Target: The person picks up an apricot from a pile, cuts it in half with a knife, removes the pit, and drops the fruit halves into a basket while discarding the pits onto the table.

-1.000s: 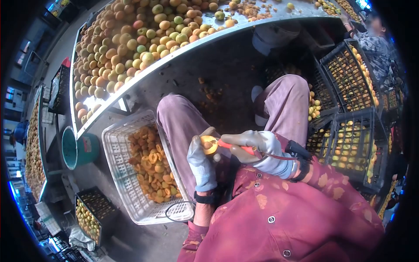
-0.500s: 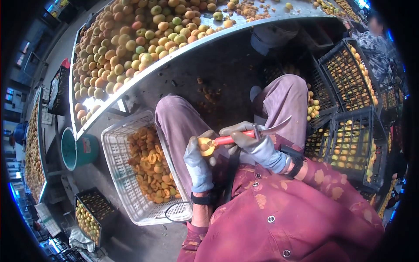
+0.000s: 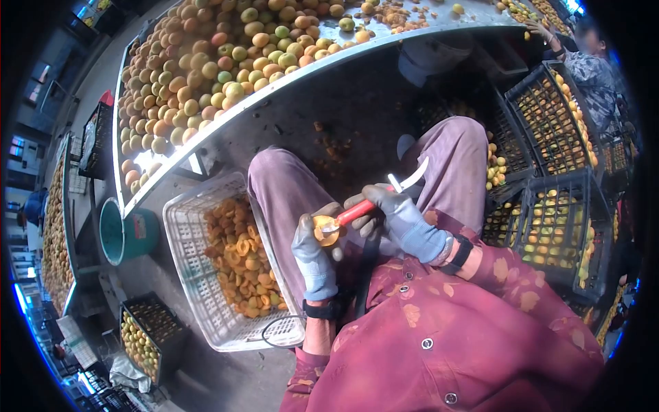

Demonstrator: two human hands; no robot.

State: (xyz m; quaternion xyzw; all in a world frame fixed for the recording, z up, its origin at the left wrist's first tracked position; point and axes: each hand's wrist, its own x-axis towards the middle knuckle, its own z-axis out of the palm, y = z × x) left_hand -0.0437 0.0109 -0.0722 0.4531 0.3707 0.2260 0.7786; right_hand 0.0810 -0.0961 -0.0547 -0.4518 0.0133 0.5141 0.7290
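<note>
A cut apricot (image 3: 327, 235) with orange flesh is held between the fingers and thumb of my gloved left hand (image 3: 313, 255), its open side facing up. My gloved right hand (image 3: 406, 225) is closed round a red-handled knife (image 3: 355, 212). The curved blade points up and away from the fruit, past the right hand. At the other end, the handle's tip meets the apricot, where a pale shiny patch shows in the hollow. Both hands are above my lap. Left of my knee stands a white plastic basket (image 3: 199, 292) with many apricot halves (image 3: 244, 264) inside.
Whole apricots (image 3: 199, 75) cover a metal-edged table (image 3: 274, 86) ahead. Black crates (image 3: 559, 180) of fruit stand at the right, and another crate (image 3: 159, 364) at lower left. A teal bucket (image 3: 123, 237) is beside the basket. A person (image 3: 592, 75) works at far right.
My right hand has turned the knife so the blade points more steeply upward, its handle tip still at the apricot. The other person's hand has reached out over the table.
</note>
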